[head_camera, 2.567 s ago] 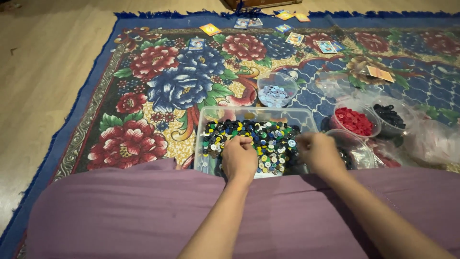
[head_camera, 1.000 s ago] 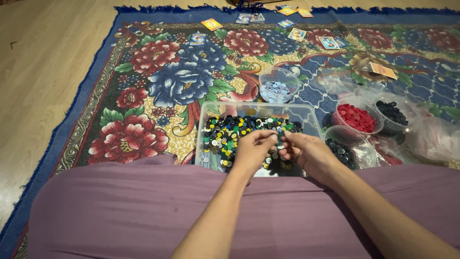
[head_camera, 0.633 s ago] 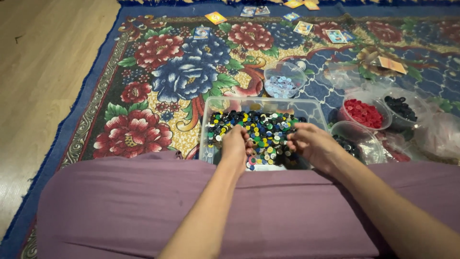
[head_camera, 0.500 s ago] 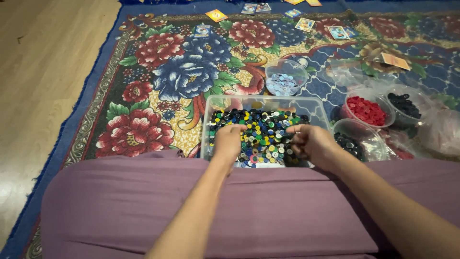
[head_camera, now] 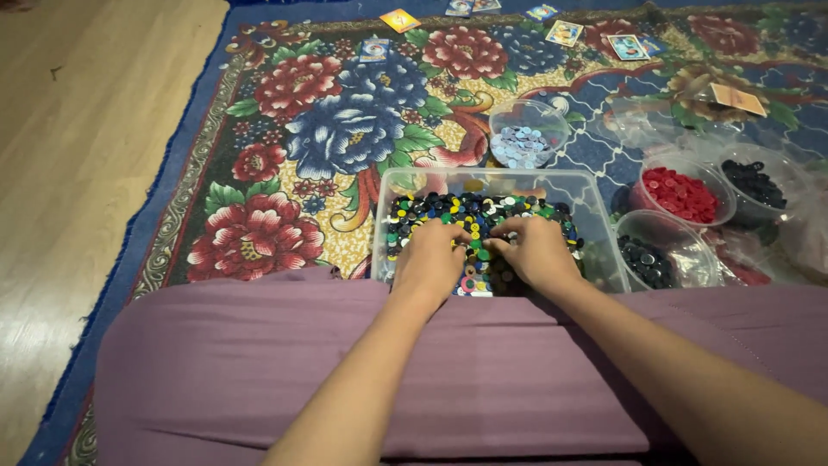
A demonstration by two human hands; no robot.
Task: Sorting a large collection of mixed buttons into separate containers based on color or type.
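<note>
Change: half a second ago I saw my two hands apart at either side of the bin; they have now drawn together over the middle of the pile, fingertips almost meeting.
Floor: pale wooden floor (head_camera: 78, 173) runs down the left of my view.
Rug: a blue-edged floral rug (head_camera: 345, 129) covers the floor beyond my lap, with small picture cards (head_camera: 565, 33) scattered along its far edge.
Lap cloth: a purple cloth (head_camera: 241, 362) spreads across my lap, its front edge reaching the near wall of the bin.
Bin: the clear plastic bin (head_camera: 595, 203) sits on the rug just past the cloth, filled with mixed coloured buttons (head_camera: 448, 207).
Bowls: a clear bowl of pale blue buttons (head_camera: 526, 142) stands just behind the bin; a bowl of red buttons (head_camera: 681, 194), a bowl of black buttons (head_camera: 755, 183) and a bowl of dark blue buttons (head_camera: 647, 259) sit to its right.
Left hand: my left hand (head_camera: 431, 259) lies palm down on the pile, fingers curled into the buttons; I cannot tell whether its grip holds one.
Right hand: my right hand (head_camera: 536, 250) rests beside it, fingers bent onto the buttons; its grip I cannot tell either.
</note>
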